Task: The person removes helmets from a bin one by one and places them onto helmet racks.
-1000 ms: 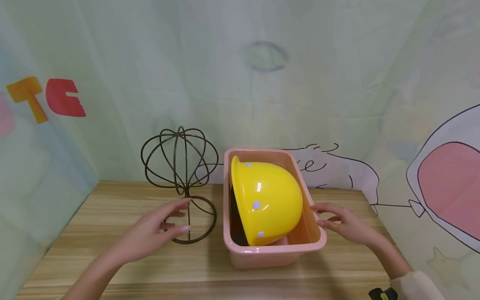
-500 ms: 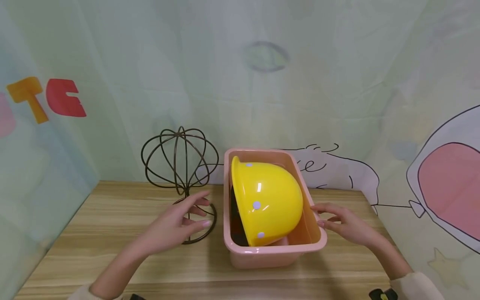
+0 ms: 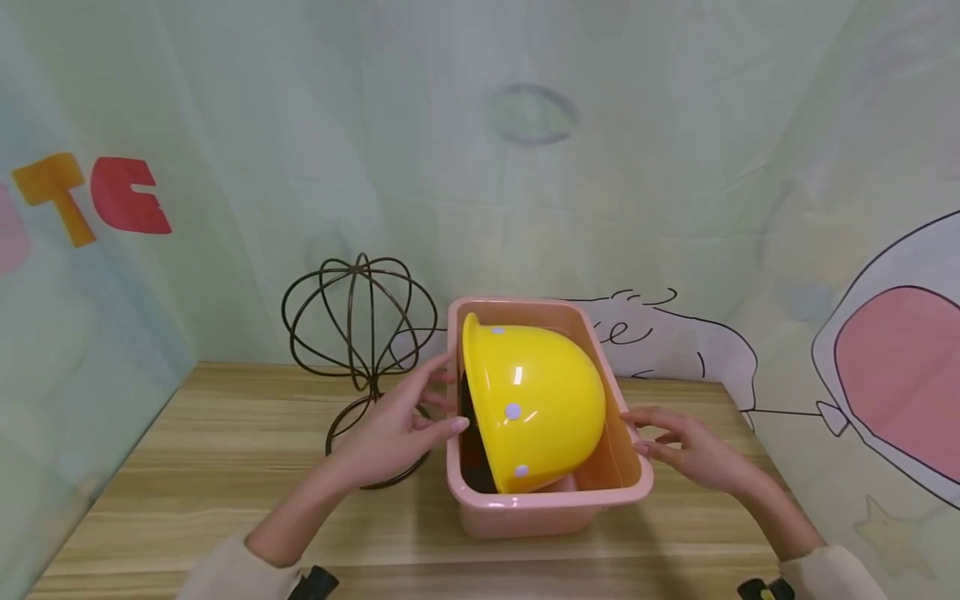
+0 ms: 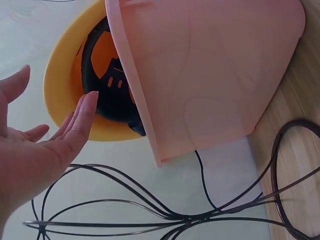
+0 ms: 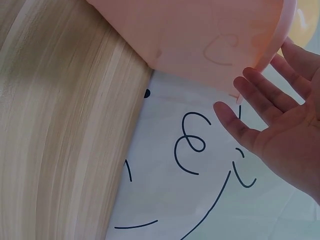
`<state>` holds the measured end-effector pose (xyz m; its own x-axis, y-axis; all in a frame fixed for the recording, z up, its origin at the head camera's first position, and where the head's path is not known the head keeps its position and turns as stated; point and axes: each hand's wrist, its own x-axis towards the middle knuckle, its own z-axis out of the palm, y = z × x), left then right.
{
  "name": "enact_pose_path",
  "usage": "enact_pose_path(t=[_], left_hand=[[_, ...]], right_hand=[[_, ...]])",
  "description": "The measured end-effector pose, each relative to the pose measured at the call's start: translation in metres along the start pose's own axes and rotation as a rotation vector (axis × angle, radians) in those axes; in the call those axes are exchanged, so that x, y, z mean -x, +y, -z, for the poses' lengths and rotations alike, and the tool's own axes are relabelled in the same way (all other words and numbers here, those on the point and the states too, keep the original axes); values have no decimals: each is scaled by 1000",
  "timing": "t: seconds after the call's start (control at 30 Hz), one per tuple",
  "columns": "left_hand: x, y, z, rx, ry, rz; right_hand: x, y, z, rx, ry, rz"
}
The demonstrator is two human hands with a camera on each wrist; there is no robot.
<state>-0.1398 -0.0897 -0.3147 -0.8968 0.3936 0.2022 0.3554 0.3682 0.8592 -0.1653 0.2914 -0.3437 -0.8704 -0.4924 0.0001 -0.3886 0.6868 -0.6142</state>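
Note:
A shiny yellow hard hat (image 3: 540, 408) with pale purple dots lies tilted on its side in a pink plastic bin (image 3: 551, 500). Its black inner harness (image 4: 112, 100) shows in the left wrist view. My left hand (image 3: 401, 429) is at the bin's left rim, its fingers loosely extended toward the hat's brim and overlapping the rim. On the other side, my right hand (image 3: 693, 450) has its fingertips at the bin's right rim. In the right wrist view, that hand's fingers (image 5: 265, 97) are spread and relaxed beside the outer wall. Neither hand curls round anything.
Left of the bin stands a brown wire hat stand (image 3: 360, 325) with a round cage top and ring base, partly behind my left hand. All rest on a wooden tabletop (image 3: 225, 467). A printed cloth backdrop (image 3: 480, 167) encloses the back and sides.
My left hand has moved right, from in front of the wire stand to the bin's left rim. My right hand, the bin and the hard hat have stayed in place.

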Motion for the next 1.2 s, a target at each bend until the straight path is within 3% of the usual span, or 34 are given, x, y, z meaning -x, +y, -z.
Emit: enact_pose_path(t=[0.57,0.87,1.2], left_hand=[[-22,11,-12,-19,-10,59],[-30,13,-21,101,-21,116],[-33,17,-24,138,-3,190]], right_hand=[[0,0,0,-1,2,13],[0,1,0,-5,7,19],[1,-1,0,-1,6,17]])
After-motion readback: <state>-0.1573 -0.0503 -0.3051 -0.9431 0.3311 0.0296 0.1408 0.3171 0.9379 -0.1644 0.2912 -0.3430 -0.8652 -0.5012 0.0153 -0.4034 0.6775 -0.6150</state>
